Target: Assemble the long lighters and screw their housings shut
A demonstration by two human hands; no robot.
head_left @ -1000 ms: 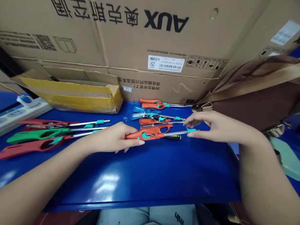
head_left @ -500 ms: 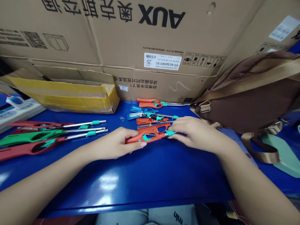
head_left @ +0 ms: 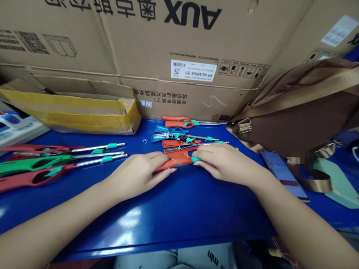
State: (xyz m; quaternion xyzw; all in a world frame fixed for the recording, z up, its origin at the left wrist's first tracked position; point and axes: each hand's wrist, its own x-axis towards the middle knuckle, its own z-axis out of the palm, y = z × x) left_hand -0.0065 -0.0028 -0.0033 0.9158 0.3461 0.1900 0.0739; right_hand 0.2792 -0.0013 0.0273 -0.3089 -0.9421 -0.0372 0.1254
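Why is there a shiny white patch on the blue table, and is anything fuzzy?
In the head view, glare, probably from a lamp above, whitens the blue table; in the head view, square blocks hide a spot beside the phone; also in the head view, the smallest print on the white label is too fuzzy to read.

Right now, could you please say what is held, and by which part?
An orange lighter: the left hand grips its handle, the right hand its teal piece.
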